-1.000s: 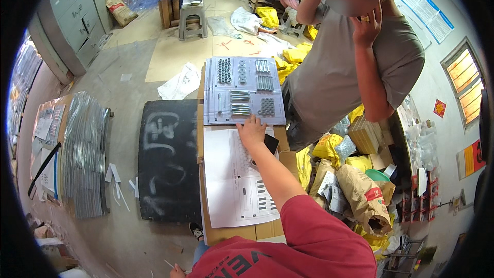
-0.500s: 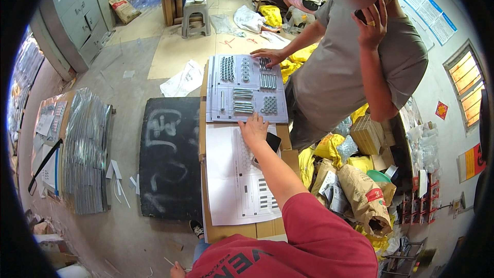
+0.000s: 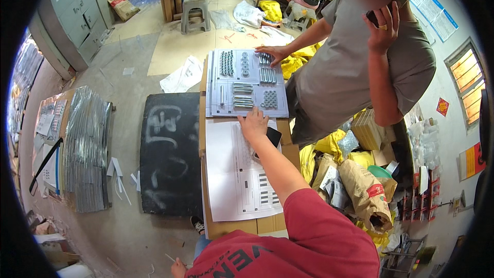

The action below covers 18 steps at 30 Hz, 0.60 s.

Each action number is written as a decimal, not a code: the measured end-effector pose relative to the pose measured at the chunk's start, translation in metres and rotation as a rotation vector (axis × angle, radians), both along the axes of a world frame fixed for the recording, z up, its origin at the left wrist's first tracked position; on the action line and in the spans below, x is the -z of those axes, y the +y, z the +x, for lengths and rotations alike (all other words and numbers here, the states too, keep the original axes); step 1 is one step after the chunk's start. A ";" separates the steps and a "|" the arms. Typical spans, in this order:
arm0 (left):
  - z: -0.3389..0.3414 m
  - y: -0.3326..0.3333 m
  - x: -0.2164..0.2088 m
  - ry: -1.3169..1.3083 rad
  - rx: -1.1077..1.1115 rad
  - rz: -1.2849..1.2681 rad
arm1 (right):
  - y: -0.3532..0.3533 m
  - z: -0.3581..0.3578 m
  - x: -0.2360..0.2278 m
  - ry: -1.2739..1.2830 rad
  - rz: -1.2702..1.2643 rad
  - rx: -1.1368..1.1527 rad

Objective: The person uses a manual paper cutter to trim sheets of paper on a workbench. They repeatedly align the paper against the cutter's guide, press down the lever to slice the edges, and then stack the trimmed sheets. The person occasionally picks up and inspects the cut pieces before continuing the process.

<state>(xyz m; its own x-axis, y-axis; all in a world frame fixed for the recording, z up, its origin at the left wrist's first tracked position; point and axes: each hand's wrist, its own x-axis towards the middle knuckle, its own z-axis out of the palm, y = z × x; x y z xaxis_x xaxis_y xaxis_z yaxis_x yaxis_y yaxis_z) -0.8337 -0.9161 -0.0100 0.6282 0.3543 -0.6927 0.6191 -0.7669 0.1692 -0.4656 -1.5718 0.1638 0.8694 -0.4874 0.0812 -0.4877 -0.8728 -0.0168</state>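
Observation:
My right hand [image 3: 253,123] rests with fingers stretched out at the near edge of a printed board [image 3: 211,92]. The board carries bolts [image 3: 243,102], nuts [image 3: 269,99], washers [image 3: 245,64] and other metal fasteners in groups. Beneath my right forearm lies a black phone [image 3: 274,136], partly covered, on a white printed sheet [image 3: 224,185]. Low at the bottom edge, my left hand [image 3: 178,267] is closed, apparently around a thin white stick [image 3: 170,257]; its fingers are small and partly cut off. A co-worker's hand [image 3: 274,53] touches the board's far right corner.
The co-worker in grey [image 3: 355,67] stands at the right, holding a phone to the ear. Left of the cardboard-topped table stands a black panel [image 3: 170,159]; beyond it is a wrapped stack of sheets [image 3: 88,149]. Sacks [image 3: 364,190] crowd the right side.
The view has shifted slightly. The co-worker's head and phone hand have moved a little to the right. My right hand stays at the board's near edge.

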 end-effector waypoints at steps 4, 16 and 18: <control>0.007 -0.006 -0.010 0.001 0.015 -0.010 | -0.006 -0.012 -0.003 -0.163 0.021 -0.006; 0.030 -0.063 -0.094 -0.173 0.005 -0.055 | 0.039 -0.030 -0.024 -0.487 0.266 -0.320; 0.027 -0.066 -0.095 -0.234 -0.024 -0.085 | 0.023 0.010 -0.021 -0.432 0.021 -0.381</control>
<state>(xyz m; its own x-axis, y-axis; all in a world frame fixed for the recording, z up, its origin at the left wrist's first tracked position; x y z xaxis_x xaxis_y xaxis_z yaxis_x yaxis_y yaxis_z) -0.8062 -0.9819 0.0849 0.7673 0.3177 -0.5571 0.5730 -0.7297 0.3731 -0.4553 -1.5490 0.1850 0.8737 -0.1518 0.4621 -0.0842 -0.9829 -0.1637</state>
